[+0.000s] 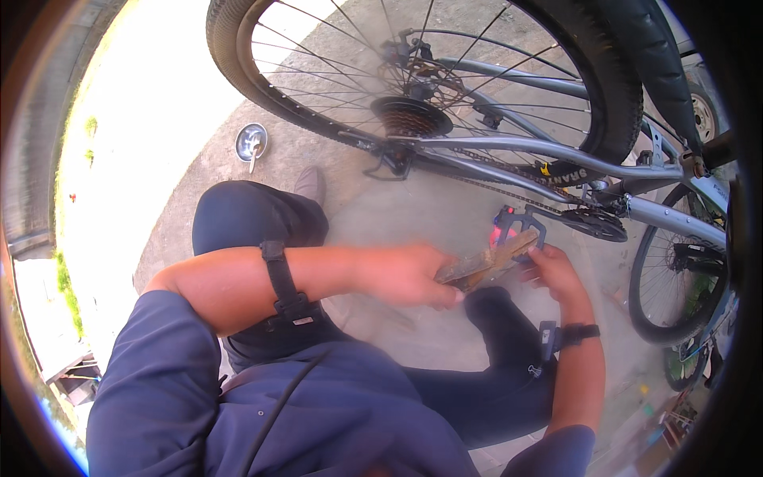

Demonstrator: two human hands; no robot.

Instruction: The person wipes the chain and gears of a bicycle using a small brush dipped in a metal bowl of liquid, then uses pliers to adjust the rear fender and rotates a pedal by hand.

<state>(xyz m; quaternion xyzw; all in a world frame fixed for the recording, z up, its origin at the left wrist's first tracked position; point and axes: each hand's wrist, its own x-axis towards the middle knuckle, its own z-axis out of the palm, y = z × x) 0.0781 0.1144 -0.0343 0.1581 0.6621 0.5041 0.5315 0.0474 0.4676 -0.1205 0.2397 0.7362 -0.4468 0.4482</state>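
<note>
My left hand (426, 277) is closed on a worn, rusty, plier-like hand tool (486, 261), whose far end overlaps the bicycle's black platform pedal (539, 229). At the pedal's near edge, the thumb and fingers of my right hand (554, 271) hold it. The pedal's crank leads to the chainring (596, 223) of a silver bicycle frame (506, 143). Blur hides the tool's exact kind. A pink-red object (496, 235) shows behind the pedal.
The bicycle's large spoked wheel (238, 65), with its cassette (411, 116), spans the top. A metal bowl (238, 143) holding a light-handled tool stands on the ground at left. Another bicycle wheel (635, 298) is at right. My bent knees flank the work.
</note>
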